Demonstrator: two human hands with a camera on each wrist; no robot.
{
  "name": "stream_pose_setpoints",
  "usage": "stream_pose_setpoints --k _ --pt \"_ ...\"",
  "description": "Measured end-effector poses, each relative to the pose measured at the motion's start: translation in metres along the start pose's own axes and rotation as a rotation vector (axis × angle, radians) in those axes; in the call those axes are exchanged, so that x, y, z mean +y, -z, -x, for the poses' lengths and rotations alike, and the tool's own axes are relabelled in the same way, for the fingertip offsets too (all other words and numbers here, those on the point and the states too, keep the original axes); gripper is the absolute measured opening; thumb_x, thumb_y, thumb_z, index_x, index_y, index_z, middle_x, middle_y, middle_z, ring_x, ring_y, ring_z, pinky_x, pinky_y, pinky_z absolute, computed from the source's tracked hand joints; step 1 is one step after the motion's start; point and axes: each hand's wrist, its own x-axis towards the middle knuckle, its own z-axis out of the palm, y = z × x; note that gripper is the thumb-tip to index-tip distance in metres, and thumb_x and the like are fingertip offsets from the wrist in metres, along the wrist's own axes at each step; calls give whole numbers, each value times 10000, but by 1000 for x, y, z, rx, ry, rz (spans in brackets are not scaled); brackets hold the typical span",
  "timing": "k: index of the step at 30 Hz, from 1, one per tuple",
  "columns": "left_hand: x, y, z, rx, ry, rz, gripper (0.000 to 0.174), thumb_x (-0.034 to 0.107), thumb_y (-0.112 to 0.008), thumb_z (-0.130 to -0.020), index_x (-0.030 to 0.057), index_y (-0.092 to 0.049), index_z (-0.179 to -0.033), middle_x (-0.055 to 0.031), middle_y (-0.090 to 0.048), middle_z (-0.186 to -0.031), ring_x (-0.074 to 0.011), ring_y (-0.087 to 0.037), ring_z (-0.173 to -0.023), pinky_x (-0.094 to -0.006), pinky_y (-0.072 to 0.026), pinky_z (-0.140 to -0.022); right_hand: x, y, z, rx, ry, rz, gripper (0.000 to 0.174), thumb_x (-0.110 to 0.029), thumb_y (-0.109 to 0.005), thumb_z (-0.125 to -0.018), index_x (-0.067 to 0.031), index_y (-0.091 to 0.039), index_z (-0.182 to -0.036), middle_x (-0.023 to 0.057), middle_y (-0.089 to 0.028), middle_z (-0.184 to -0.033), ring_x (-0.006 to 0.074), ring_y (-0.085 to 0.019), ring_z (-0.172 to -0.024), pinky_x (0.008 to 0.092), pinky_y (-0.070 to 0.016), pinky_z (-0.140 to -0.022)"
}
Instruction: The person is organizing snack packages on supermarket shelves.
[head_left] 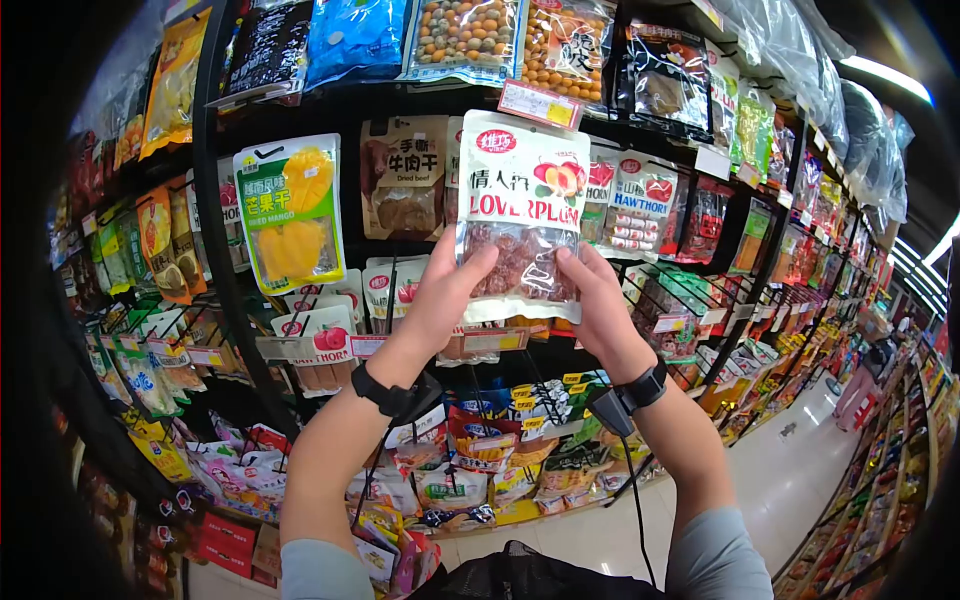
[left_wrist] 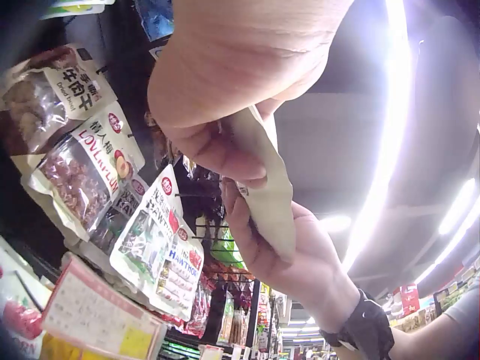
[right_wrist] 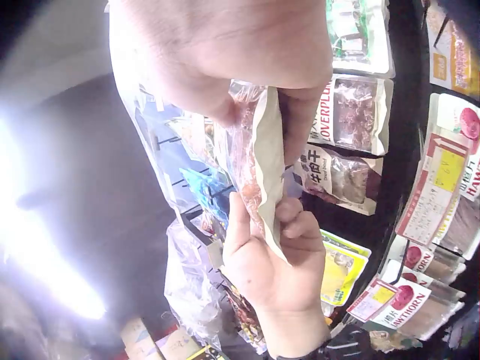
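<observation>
Both hands hold up a white pouch of dried plums (head_left: 520, 215) printed "LOVERPLUM", its clear window showing dark reddish fruit. My left hand (head_left: 450, 290) grips the pouch's lower left edge, thumb across the front. On the lower right edge my right hand (head_left: 605, 305) pinches it the same way. In the left wrist view the pouch (left_wrist: 270, 187) appears edge-on, with the fingers behind it. The right wrist view shows the pouch (right_wrist: 259, 165) side-on between both hands, red fruit bulging at the window. Each wrist wears a black strap.
Hanging around the pouch are a dried mango bag (head_left: 290, 215), a dried beef bag (head_left: 403, 180) and a hawthorn bag (head_left: 636, 205). A price tag (head_left: 540, 103) sits just above it. More snack bags (head_left: 480, 440) fill the lower shelf. An aisle floor (head_left: 790, 440) runs off right, with a person (head_left: 868, 370) far along.
</observation>
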Motion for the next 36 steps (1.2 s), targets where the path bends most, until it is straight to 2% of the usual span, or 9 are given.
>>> stream_pose_setpoints --k 5,8,12,15,21,24,33,36 --pt "-1 -1 -21 50 -5 10 380 121 -532 -997 18 -450 -1354 -109 -616 -1250 -192 -626 -1114 -363 -512 -959 -7 11 -23 -29 -22 -8 228 -143 -536 -1011 -5 -550 -1192 81 -656 -1134 137 -622 -1019 316 -494 -909" --pt "1 -3 -27 65 19 -1 320 115 -538 -1002 11 -469 -1296 -103 -612 -1241 -162 -605 -1113 -344 -488 -979 -7 17 -34 -61 -52 -56 236 -149 -538 -1011 -3 -550 -1196 80 -658 -1129 137 -624 -1017 317 -496 -906" --pt "-6 -4 -29 95 25 -26 324 127 -542 -1004 12 -470 -1298 -97 -616 -1237 -158 -603 -1115 -340 -489 -974 -1 26 -39 -87 -62 -79 243 -155 -542 -1011 -3 -551 -1201 78 -660 -1123 135 -629 -1003 313 -500 -901" --pt "-13 -2 -29 116 38 -32 357 102 -521 -1001 24 -450 -1342 -111 -614 -1250 -196 -629 -1121 -373 -518 -971 0 28 -38 -79 -79 -70 241 -156 -543 -1011 -2 -552 -1197 75 -661 -1116 132 -633 -989 308 -502 -894" --pt "-15 -3 -26 110 48 -11 354 102 -519 -1003 22 -445 -1339 -118 -613 -1248 -198 -634 -1115 -373 -528 -964 -3 28 -34 -63 -94 -47 240 -155 -542 -1011 -2 -553 -1196 69 -662 -1112 129 -635 -979 310 -510 -887" --pt "-9 -8 -26 92 17 -27 339 125 -541 -1003 17 -461 -1314 -97 -615 -1238 -162 -610 -1117 -346 -500 -972 -1 30 -38 -83 -53 -59 242 -151 -541 -1009 -2 -557 -1200 72 -664 -1116 133 -638 -982 314 -515 -884" --pt "-13 -6 -25 115 62 13 358 108 -505 -1009 28 -438 -1351 -119 -611 -1242 -197 -642 -1098 -366 -544 -938 -4 29 -38 -76 -112 -67 257 -148 -540 -1008 6 -559 -1212 72 -665 -1113 136 -636 -994 310 -514 -886" --pt "-11 -10 -23 89 57 47 329 101 -511 -1008 22 -452 -1323 -105 -608 -1244 -175 -633 -1088 -349 -530 -943 -4 29 -36 -72 -100 -71 260 -150 -541 -1007 7 -556 -1213 73 -662 -1115 135 -635 -992 307 -513 -886"
